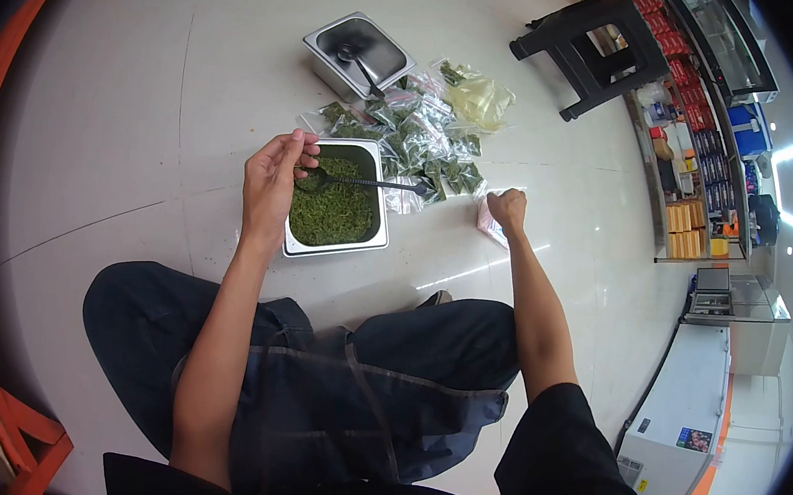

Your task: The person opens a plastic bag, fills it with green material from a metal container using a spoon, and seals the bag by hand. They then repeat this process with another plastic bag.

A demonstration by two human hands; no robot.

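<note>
**Apparently between two portions**

Sits low on the floor (132,117) with both arms stretched forward. Leftmost, holds the left hand (273,188) at the left edge of a steel pan (382,222), with thumb and fingers curled close together; cannot tell if clamped on anything. Has chopped greens (335,213) spread across the pan, and a black spoon (369,183) lying with bowl among the greens and handle out over the right rim. Beyond, has a second steel pan (332,70) with a dark spoon (346,53) inside. Farther right, has a loose pile of clear bags (417,135) with green contents, then a yellowish plastic bag (480,101). Rightmost, has the right hand (507,209) at a pink-marked plastic packet (491,226) on the floor, with fingers bent inward; cannot tell if clamped on plastic.

Judging by this, seems to be at the step of fetching a fresh bag. Next, calls for separating just one, opening the mouth wide beside the pan, and only then lifting the spoon, level against spills.
</note>
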